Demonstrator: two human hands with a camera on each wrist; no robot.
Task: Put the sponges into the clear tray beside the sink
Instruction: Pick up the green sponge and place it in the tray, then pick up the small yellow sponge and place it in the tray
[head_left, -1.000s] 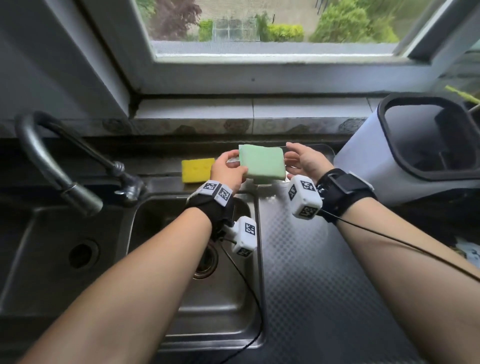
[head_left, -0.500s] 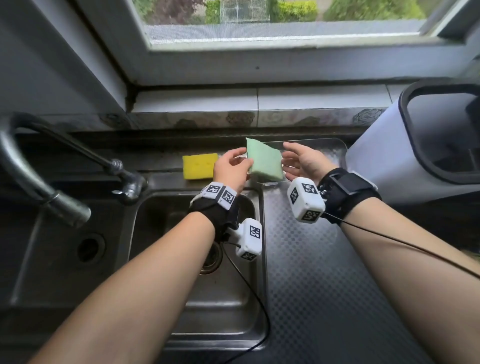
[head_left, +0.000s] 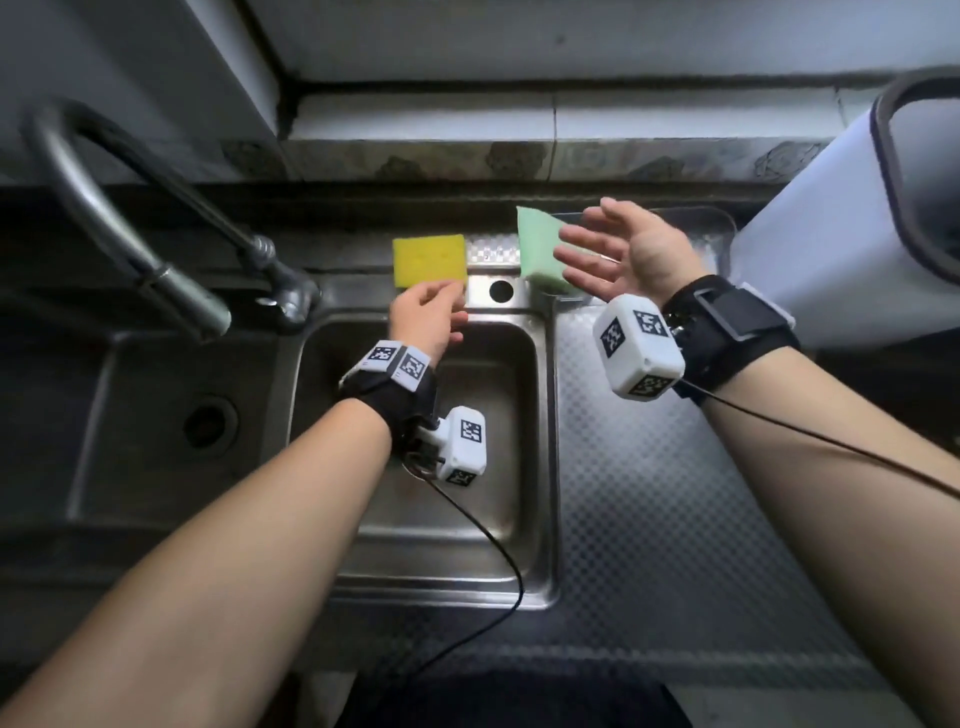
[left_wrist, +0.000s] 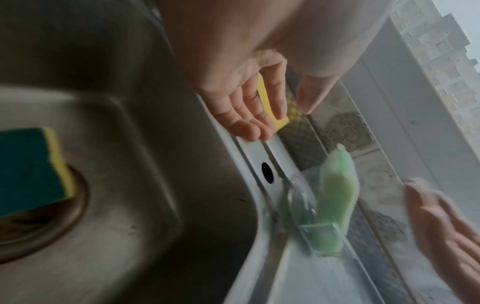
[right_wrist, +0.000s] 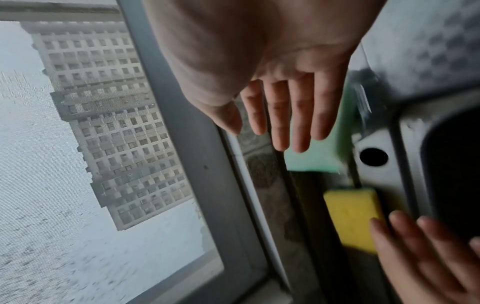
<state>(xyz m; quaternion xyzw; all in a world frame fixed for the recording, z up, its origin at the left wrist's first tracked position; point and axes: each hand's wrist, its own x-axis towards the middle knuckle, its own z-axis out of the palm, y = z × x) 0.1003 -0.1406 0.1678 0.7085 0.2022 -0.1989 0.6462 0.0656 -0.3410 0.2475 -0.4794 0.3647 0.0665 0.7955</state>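
Note:
A green sponge (head_left: 537, 249) stands tilted on edge at the left end of the clear tray (head_left: 719, 221), with no hand holding it. My right hand (head_left: 597, 244) hovers just right of it, fingers straight and spread. A yellow sponge (head_left: 428, 259) lies flat on the ledge behind the sink. My left hand (head_left: 441, 301) reaches its near edge with relaxed fingers (left_wrist: 249, 121); no grip shows. The left wrist view shows a third sponge (left_wrist: 28, 170), dark green on yellow, lying over the drain in the sink basin.
The small sink basin (head_left: 524, 415) lies under my left wrist, with a round hole (head_left: 501, 291) in its back rim. A curved faucet (head_left: 156, 260) stands at the left. A white bin (head_left: 831, 249) crowds the tray's right end. The patterned drainboard (head_left: 649, 493) spreads right of the basin.
Both hands let go of the green sponge, which now leans in the tray. My left hand moved left to the yellow sponge; my right hand opened and drew slightly back.

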